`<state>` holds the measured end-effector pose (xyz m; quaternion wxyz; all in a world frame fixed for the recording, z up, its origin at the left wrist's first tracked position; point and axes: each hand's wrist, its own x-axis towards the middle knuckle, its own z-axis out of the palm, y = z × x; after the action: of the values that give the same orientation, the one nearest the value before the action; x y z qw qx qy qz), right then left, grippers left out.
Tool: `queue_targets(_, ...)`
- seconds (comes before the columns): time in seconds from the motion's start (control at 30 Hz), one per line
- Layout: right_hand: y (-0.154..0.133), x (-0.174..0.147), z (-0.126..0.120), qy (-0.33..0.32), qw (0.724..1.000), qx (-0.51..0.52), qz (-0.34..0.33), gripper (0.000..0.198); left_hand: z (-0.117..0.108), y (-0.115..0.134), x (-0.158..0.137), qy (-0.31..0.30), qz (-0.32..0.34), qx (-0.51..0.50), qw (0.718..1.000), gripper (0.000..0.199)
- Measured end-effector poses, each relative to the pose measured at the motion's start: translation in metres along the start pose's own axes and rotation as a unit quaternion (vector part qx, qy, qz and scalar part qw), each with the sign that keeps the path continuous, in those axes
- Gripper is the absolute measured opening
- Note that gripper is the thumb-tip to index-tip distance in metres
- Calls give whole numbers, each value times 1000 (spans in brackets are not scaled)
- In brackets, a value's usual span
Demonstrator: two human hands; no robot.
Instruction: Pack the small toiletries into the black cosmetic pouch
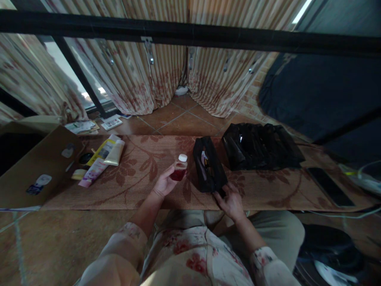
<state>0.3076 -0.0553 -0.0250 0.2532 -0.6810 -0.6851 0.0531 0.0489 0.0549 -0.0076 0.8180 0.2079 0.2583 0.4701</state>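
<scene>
Held upright in my left hand (166, 180) is a small clear bottle (179, 168) with dark red liquid and a white cap. Just to its right lies a black mesh pouch (205, 180), its top open, with a few small items showing inside. The fingers of my right hand (231, 201) close on the near end of this pouch; the thumb sits at its lower edge. Farther right stands a row of several more black mesh pouches (247, 153), apart from both hands.
A patterned cloth (143, 159) covers the narrow table. At left are a cardboard box (44, 171), a pink tube (93, 172), a pale gold tube (115, 152) and a small jar (79, 174). A dark phone (330, 186) lies at right. A dark metal bar (190, 33) crosses above.
</scene>
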Motion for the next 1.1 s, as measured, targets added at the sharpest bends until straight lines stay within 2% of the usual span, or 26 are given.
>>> queue_targets(1.1,-2,1,-1,-10,1000,2,14,30,0,1,3,36,-23,-24,999,25)
